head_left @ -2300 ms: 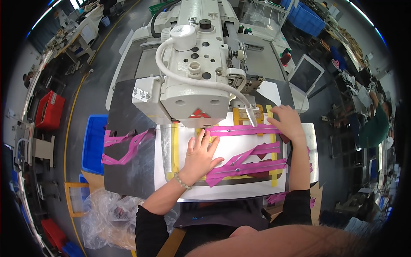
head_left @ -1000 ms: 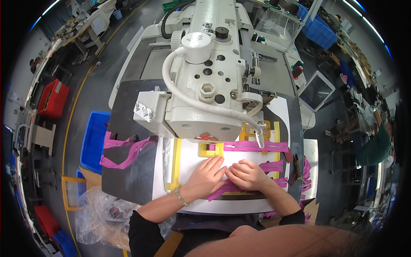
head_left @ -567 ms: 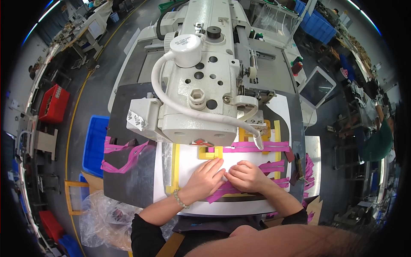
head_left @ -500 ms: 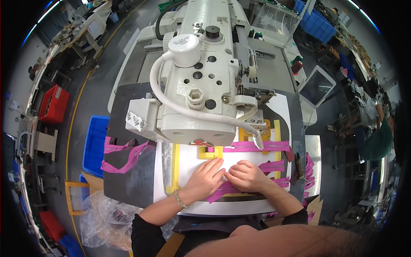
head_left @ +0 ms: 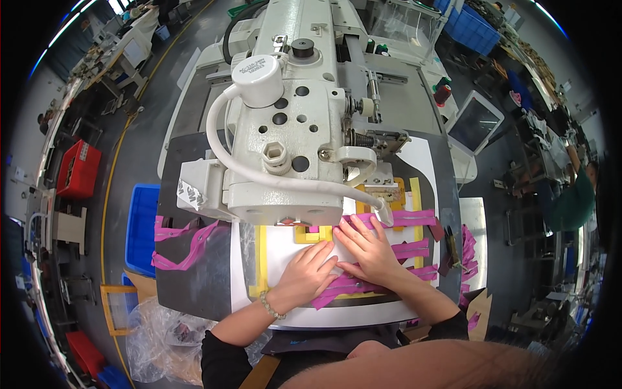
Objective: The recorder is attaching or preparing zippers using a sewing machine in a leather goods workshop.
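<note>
My left hand point(head_left: 304, 273) lies flat on the white sheet point(head_left: 278, 249), its fingertips at the near edge of a small yellow square frame point(head_left: 302, 236) under the machine head. A bit of magenta shows inside that frame. My right hand point(head_left: 368, 254) is flat with fingers spread, its fingertips on the farthest magenta zipper strip point(head_left: 416, 218) below the white tube's nozzle. Another magenta strip point(head_left: 412, 249) runs out to the right of this hand. A nearer zipper strip point(head_left: 348, 286) passes beneath its wrist. Neither hand grips anything that I can see.
A white industrial sewing machine point(head_left: 285, 202) overhangs the work area. Magenta zippers point(head_left: 188, 259) hang at the left on the dark tabletop point(head_left: 194, 285). A blue bin point(head_left: 142, 249) and clear plastic bags point(head_left: 162, 337) are at the left; a screen point(head_left: 476, 123) stands at the right.
My right hand has gone from curled fingers to spread ones and has reached forward onto the far zipper strip. My left hand stays almost in place. The whole view has shifted slightly.
</note>
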Demonstrator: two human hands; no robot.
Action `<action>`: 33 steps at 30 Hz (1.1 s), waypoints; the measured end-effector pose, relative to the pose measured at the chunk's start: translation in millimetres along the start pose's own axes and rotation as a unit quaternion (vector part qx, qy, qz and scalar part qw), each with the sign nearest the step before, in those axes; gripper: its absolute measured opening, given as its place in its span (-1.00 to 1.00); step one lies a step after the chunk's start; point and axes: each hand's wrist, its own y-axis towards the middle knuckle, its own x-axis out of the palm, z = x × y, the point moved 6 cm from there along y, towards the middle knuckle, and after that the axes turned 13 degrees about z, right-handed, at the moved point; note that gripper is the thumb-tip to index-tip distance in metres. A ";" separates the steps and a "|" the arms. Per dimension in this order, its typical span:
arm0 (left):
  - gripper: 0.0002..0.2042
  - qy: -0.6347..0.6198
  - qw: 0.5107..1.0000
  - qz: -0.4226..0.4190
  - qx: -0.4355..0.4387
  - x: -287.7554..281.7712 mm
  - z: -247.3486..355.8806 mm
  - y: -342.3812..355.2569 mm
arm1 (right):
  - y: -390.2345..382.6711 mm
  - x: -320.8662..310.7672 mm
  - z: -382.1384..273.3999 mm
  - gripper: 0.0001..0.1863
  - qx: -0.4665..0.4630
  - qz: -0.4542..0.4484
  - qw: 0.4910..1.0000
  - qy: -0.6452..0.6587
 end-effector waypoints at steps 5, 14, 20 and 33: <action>-0.63 0.009 1.000 -0.005 0.002 -0.8 -0.7 1.9 | -3.2 9.1 7.2 -0.31 0.019 -0.017 1.000 -0.010; -0.62 0.016 1.000 -0.007 0.009 0.7 -0.8 1.0 | -2.0 11.0 8.5 -0.34 0.023 -0.026 0.999 0.001; -0.58 0.026 1.000 -0.014 -0.004 -1.8 2.3 1.4 | -2.6 10.4 8.1 -0.35 0.017 -0.024 0.999 -0.015; -0.56 0.028 0.999 -0.018 -0.025 -2.7 0.2 0.6 | -3.8 12.4 8.8 -0.45 0.021 -0.033 0.999 -0.014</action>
